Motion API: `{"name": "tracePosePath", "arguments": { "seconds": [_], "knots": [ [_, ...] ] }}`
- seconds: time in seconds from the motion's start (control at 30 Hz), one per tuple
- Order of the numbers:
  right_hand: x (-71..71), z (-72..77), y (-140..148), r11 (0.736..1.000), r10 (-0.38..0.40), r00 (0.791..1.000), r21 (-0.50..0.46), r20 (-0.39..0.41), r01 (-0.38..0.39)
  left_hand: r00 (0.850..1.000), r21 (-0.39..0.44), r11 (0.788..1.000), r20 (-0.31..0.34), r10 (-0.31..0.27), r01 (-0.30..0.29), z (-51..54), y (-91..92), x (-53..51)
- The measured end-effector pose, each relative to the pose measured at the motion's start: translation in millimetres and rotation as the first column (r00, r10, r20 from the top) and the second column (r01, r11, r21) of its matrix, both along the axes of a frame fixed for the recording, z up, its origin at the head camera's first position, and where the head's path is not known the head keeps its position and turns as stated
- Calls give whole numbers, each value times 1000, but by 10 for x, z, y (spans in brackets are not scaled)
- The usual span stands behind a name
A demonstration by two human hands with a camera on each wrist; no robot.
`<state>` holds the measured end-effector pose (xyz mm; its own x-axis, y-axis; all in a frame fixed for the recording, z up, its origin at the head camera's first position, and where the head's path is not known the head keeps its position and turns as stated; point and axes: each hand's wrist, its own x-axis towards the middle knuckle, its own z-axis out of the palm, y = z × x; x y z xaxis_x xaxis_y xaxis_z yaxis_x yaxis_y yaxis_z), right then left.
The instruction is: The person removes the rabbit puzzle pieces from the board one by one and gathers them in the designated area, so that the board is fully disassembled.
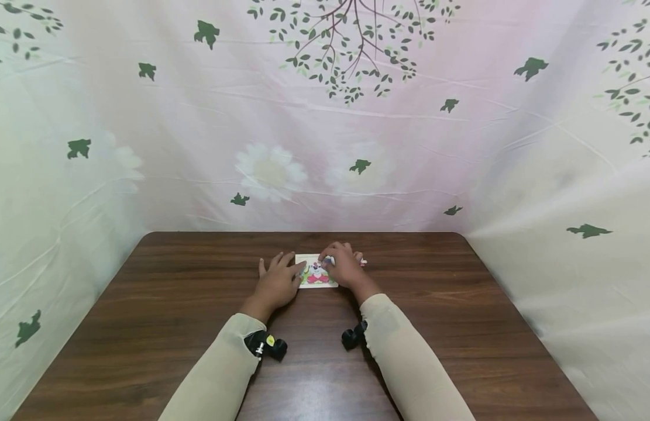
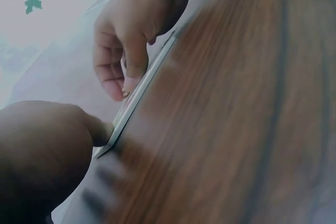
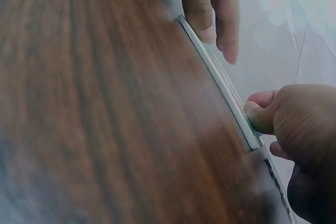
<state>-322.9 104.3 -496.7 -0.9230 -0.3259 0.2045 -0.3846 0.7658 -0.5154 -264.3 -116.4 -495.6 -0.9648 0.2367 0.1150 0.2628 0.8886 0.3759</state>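
A small flat picture board (image 1: 317, 279) with a white border and a colourful cartoon figure lies on the table; it looks like a picture puzzle. Spread over its left side, my left hand (image 1: 277, 283) rests with the thumb on the board and the other fingers loosely extended. My right hand (image 1: 346, 268) is over the board's right part, its thumb and fingertips pinching a small puzzle piece (image 2: 126, 93), mostly hidden by the fingers. Beside the right hand's outer fingers shows a small white-and-pink thing (image 1: 363, 262); whether it is held or lying there, I cannot tell.
The brown wooden table (image 1: 198, 304) extends around both hands. Its far edge meets a hanging pale cloth (image 1: 314, 128) printed with leaves, flowers and birds, which also covers both sides. Black wrist cameras (image 1: 274, 349) sit at the cuffs of the beige sleeves.
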Motion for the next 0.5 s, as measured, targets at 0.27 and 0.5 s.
{"name": "tracePosePath", "arguments": {
  "seconds": [0.27,0.5],
  "knots": [
    [9,14,7,1000,16,1000,-10,-26,-17,987,-24,995,-126,-97,94,13,44,27],
    [24,39,6,1000,24,1000,-16,-15,-24,913,-69,950,-261,-313,306,73,248,118]
  ]
}}
